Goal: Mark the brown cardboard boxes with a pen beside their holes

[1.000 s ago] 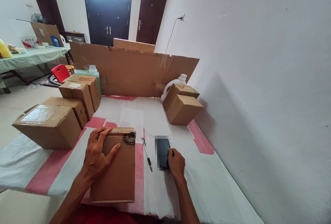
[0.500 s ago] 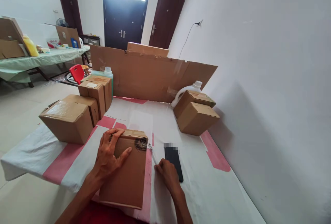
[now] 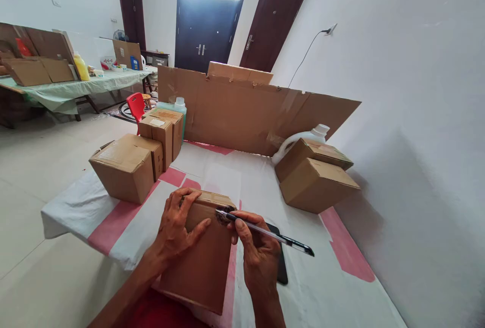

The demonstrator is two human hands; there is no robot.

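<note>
A small brown cardboard box (image 3: 200,267) leans before me at the near side of the table. My left hand (image 3: 180,227) grips its upper left, fingers curled over the top edge and thumb laid on the face. Between the thumb and fingers of my right hand (image 3: 259,247) is a clear pen (image 3: 261,229) with a black tip section. The pen's tip touches or hovers just over a black scribble (image 3: 222,218) at the box's upper right corner; which, I cannot tell. Behind my right hand lies a black phone (image 3: 282,270), partly hidden.
Several cardboard boxes (image 3: 123,166) stand on the left, beside a green bottle (image 3: 181,108). Two more boxes (image 3: 318,186) sit at the right with a white jug (image 3: 306,138). A tall cardboard panel (image 3: 235,110) closes the table's far side. A wall runs along the right.
My right hand has risen from the tablecloth beside the phone to the box's upper right corner, bringing the pen to the scribble. My left hand keeps its hold. The view has turned slightly left.
</note>
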